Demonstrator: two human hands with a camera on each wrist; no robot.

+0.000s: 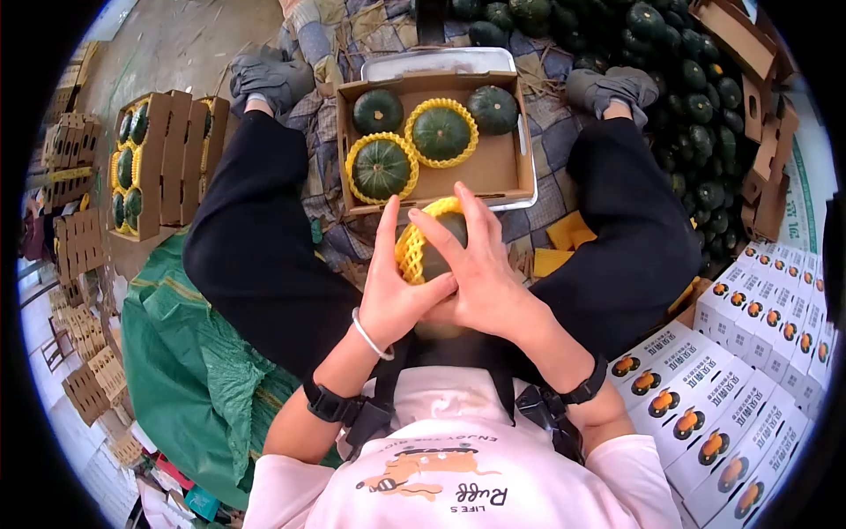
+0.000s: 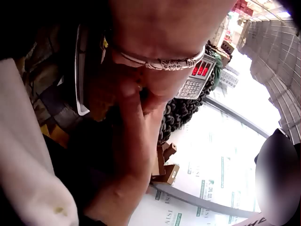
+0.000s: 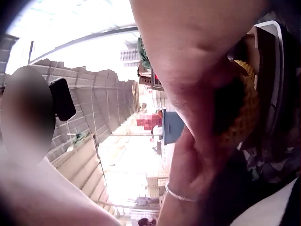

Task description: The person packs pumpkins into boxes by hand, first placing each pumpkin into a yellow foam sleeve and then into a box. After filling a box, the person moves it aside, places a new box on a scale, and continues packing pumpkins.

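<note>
Both hands are around a dark green pumpkin (image 1: 434,264) with a yellow foam net (image 1: 410,253) partly over it, held above the lap. The left hand (image 1: 398,298) grips its left side, and the right hand (image 1: 483,280) holds the other side, fingers spread over the net. Their thumbs meet on the near side, hiding much of the pumpkin. Just beyond the fingertips stands an open cardboard box (image 1: 476,181). Inside it are two netted pumpkins (image 1: 382,167) and two bare ones (image 1: 377,112). In the right wrist view the yellow net (image 3: 247,113) shows beside the fingers.
The box rests on a pale metal tray (image 1: 441,62). Loose pumpkins (image 1: 701,141) are heaped at the right, with printed white cartons (image 1: 705,406) nearer. Packed boxes (image 1: 163,159) and a green sheet (image 1: 176,335) lie left. A scale display (image 2: 202,68) glows red.
</note>
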